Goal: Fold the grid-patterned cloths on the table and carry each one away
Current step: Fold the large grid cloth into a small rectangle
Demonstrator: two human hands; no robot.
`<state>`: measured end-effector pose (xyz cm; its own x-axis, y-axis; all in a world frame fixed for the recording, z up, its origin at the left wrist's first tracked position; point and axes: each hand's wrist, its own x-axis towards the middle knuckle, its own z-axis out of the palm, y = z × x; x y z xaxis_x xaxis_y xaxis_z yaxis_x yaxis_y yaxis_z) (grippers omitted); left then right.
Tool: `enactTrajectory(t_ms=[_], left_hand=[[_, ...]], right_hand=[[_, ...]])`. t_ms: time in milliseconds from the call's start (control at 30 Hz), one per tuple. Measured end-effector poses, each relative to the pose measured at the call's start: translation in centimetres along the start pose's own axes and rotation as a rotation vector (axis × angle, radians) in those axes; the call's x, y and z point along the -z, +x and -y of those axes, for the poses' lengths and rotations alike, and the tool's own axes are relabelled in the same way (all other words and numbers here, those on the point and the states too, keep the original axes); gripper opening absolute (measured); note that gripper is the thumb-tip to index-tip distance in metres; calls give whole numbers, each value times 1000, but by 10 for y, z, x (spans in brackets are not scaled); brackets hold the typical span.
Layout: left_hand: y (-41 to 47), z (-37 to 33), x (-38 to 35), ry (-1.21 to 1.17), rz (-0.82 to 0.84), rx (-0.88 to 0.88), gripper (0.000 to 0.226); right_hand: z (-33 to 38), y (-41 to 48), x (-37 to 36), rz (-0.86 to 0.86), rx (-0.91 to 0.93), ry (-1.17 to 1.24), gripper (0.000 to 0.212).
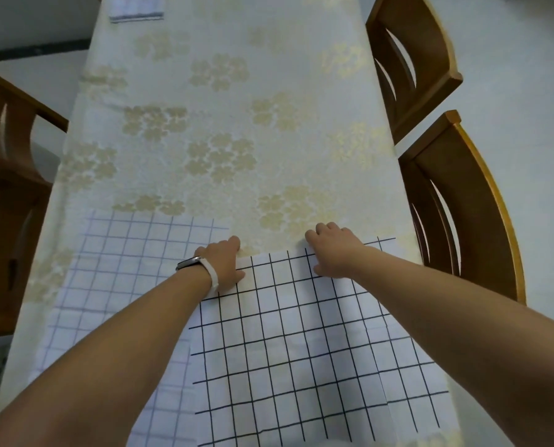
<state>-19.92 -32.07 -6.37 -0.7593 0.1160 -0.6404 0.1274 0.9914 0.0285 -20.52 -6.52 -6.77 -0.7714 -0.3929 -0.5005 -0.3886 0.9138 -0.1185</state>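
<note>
Landmark: table (224, 101) w/ cream floral cover.
Black-grid cloth (301, 343): flat at table's near edge, right of centre; overlaps the other cloth's right side.
Blue-grid cloth (117, 272): flat on table's near-left part (fainter lines).
Left hand (224, 263): on black-grid cloth's far-left corner, fingers curled down onto the edge; actual pinch, can't tell. White-strapped watch (201, 266) on wrist.
Right hand (333, 251): at same cloth's far edge, fingers curled over it, thumb on fabric.
Folded cloth (137, 8): table's far-left end.
Chairs (456, 201): wooden, along table's right side; another on the left.
</note>
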Motion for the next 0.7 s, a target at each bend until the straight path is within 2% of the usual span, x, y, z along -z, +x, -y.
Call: enactTrajectory(t_ms=[100,200,400,567,700], left_hand=[[2,2,1,11,27,-56,23],[-2,3,-2,-22,-18,-136,10],[-30,5,1,-107,-295,-317,16],[-57,12,12,-149,-418,-326,11],[-82,15,21,-138,-481,-306,11]], right_hand=[[0,3,3,23,1,-1,39],[-1,2,4,20,-7,7,27],[-4,-9,7,-4,33,71,39],[-4,-31,25,-59,18,82,12],[-6,-61,41,-105,8,26,7]])
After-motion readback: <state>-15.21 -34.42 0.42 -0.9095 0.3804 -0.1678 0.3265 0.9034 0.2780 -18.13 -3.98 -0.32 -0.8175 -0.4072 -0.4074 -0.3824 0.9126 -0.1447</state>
